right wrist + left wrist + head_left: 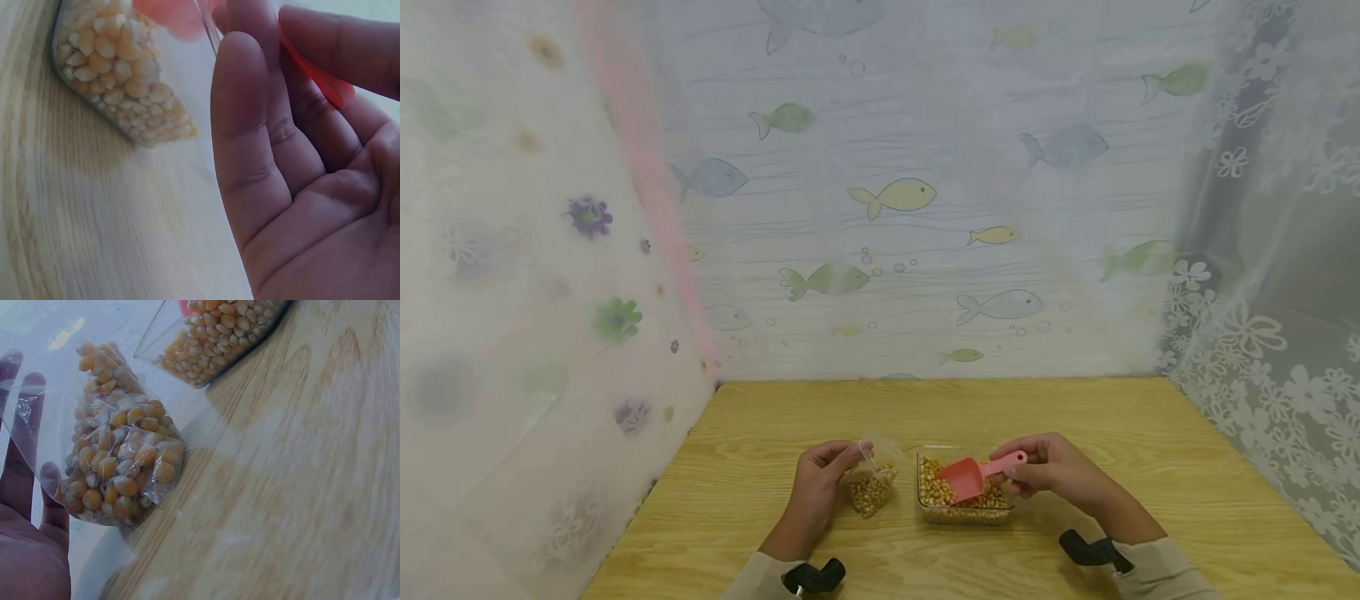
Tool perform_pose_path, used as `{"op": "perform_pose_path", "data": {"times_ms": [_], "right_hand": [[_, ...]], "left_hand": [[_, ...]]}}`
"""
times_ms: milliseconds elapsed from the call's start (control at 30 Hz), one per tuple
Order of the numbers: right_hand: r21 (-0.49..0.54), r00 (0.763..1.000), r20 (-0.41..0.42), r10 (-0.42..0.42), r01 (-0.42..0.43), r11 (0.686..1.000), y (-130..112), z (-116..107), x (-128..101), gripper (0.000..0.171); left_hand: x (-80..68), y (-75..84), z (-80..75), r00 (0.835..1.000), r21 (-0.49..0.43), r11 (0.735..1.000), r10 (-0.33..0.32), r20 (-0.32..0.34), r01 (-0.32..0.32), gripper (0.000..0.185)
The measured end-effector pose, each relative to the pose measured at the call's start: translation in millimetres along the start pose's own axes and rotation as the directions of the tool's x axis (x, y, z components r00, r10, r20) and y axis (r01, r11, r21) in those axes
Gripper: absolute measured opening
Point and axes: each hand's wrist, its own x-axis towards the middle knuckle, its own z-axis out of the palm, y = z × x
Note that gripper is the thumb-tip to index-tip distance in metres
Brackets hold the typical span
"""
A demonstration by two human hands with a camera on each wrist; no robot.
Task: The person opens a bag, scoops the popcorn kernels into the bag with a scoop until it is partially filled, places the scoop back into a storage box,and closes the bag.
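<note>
While pinching clear crinkly bag of corn kernels w/ left hand, fingers curled; right hand grips smooth pink plastic scoop over clear rectangular tub, near table's front edge.

Beige sleeves, black wrist mounts, bare hands.
</note>
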Motion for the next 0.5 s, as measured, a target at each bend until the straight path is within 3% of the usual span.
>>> {"op": "perform_pose_path", "data": {"times_ms": [500], "right_hand": [[0.089,0.999,0.006,0.052,-0.053,0.995,4.9,6.8,3.5,0.048]], "left_hand": [[0.2,-0.3,1.2,1.0,-0.015,1.0,-0.001,0.001,0.001,0.029]]}}
